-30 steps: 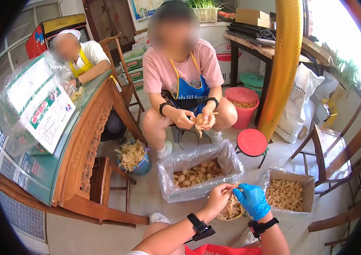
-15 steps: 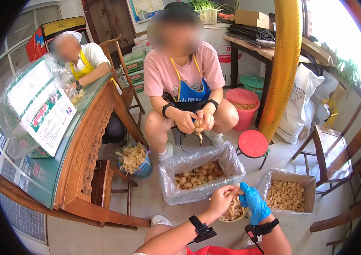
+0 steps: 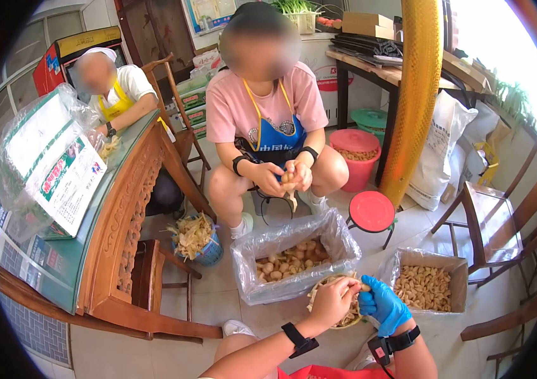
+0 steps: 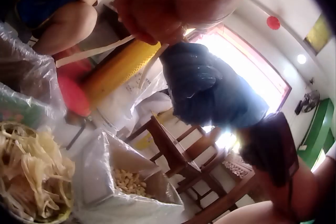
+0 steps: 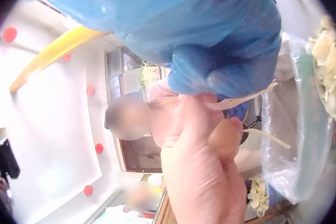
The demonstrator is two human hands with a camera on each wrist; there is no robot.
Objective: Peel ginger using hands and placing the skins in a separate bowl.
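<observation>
My bare left hand (image 3: 333, 301) and my blue-gloved right hand (image 3: 385, 306) meet above a basket of peelings (image 3: 346, 314). Between their fingertips a small pale piece (image 3: 364, 287) is pinched, mostly covered by fingers. In the right wrist view the left hand (image 5: 202, 166) also holds a rounded, light brown bulb (image 5: 226, 139) against its palm, and a thin strip of peel (image 5: 244, 100) sticks out beside the gloved fingers. The left wrist view shows the gloved hand (image 4: 207, 85) curled, with strips of peel (image 4: 94, 51) hanging near it.
A plastic-lined box of bulbs (image 3: 247, 285) stands ahead, a lined box of pale pieces (image 3: 460, 292) to the right. Beyond are a red stool (image 3: 371, 211), a bucket of peelings (image 3: 209, 254) and a seated person peeling (image 3: 262, 104). A carved wooden table (image 3: 110, 278) fills the left.
The head view has shifted slightly. My hands have moved a little, the gloved one turning and staying close to the left. The person opposite has turned the bulb in their hands.
</observation>
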